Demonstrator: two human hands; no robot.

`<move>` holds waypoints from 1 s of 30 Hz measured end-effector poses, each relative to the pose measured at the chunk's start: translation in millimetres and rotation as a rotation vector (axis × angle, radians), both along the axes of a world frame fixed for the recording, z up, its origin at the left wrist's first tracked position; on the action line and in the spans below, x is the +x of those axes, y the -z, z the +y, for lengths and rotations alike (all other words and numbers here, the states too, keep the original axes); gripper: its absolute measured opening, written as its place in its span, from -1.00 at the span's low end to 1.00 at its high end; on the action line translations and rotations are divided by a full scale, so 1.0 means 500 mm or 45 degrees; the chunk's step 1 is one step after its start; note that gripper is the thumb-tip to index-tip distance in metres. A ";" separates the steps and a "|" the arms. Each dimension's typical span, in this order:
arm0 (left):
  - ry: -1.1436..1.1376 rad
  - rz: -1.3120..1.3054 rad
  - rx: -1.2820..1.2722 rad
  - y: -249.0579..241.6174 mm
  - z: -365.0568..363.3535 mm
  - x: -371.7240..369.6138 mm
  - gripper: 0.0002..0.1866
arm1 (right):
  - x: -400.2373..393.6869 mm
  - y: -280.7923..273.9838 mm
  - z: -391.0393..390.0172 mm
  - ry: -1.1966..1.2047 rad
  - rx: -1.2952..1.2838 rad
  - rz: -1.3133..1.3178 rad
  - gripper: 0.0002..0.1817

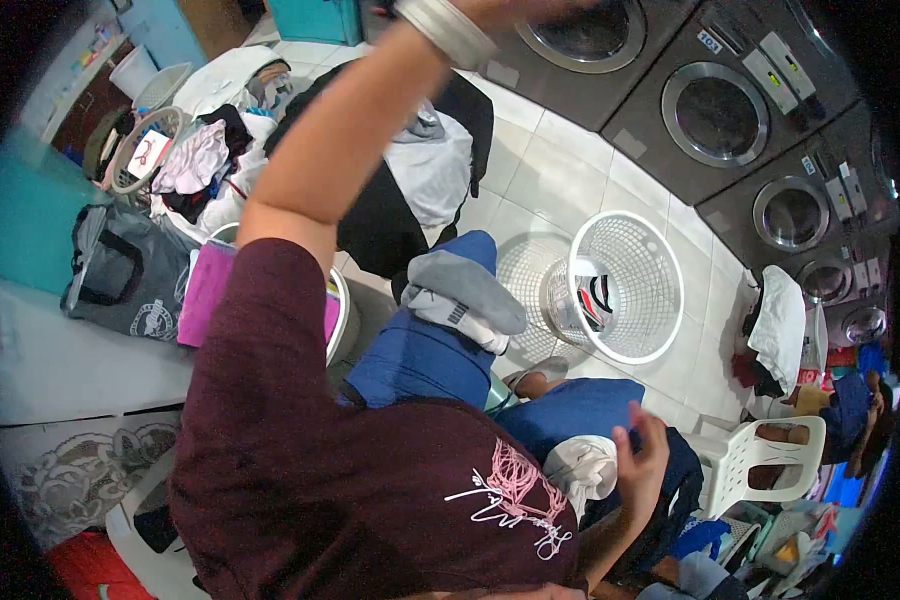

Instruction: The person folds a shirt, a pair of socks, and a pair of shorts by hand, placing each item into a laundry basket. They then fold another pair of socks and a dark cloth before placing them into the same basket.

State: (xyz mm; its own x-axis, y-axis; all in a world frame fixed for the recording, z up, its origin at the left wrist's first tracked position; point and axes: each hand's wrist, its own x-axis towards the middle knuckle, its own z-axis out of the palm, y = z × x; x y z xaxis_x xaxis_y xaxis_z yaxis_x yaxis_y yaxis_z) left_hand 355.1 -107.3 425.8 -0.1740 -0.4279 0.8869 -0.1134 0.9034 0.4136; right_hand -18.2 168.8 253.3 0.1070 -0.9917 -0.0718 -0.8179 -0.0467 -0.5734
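My left arm reaches up across the view, a pale band (448, 32) around its wrist. The left hand (530, 10) is smeared and cut off at the top edge, so its fingers cannot be made out. My right hand (645, 458) is raised over my lap with fingers apart and nothing visible in it. Beside it lies a bunched whitish cloth (581, 470). Grey and white socks (465, 295) rest on my blue-clad left thigh (415, 355). In front of my knees stands a white mesh laundry basket (678, 300) holding a black, red and white item (595, 302).
Front-loading machines (715, 113) line the upper right. Heaped clothes (205, 160) and a grey bag (130, 275) are at left. A white tub with purple cloth (208, 285) stands by my left side. A white plastic chair (760, 460) and another person (850, 415) are at right.
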 end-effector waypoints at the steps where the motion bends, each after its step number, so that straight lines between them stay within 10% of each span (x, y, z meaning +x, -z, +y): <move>1: 0.315 -0.147 0.047 0.001 0.058 -0.049 -0.84 | 0.019 -0.011 -0.013 0.050 -0.269 -0.037 -0.52; 6: 1.034 -0.411 0.118 0.192 0.247 -0.267 -0.85 | 0.115 -0.044 -0.093 0.066 -1.184 -0.037 -0.33; 7: 1.140 -0.401 0.236 0.217 0.264 -0.287 -0.87 | 0.104 0.006 -0.110 0.132 -0.917 -0.430 -0.41; 8: 1.103 -0.349 0.313 0.245 0.274 -0.310 -0.88 | 0.086 0.048 -0.123 0.213 -0.648 -0.806 -0.49; 10: 0.930 -0.226 0.424 0.313 0.269 -0.348 -0.87 | 0.102 0.025 -0.139 0.180 -0.670 -0.245 -0.63; 18: 0.547 -0.202 0.850 0.407 0.296 -0.369 -0.80 | 0.042 0.054 -0.115 0.245 -0.244 -0.659 -0.68; 24: -0.034 -0.437 0.336 0.424 0.269 -0.390 -0.77 | -0.006 0.001 -0.141 0.367 -0.265 -0.584 -0.70; 27: 0.480 -0.622 1.137 0.408 0.261 -0.401 -0.79 | -0.004 -0.036 -0.154 0.315 -0.256 -0.727 -0.74; 30: 1.389 0.329 1.943 0.370 0.254 -0.399 -0.75 | -0.045 -0.020 -0.176 0.306 -0.458 -0.400 -0.77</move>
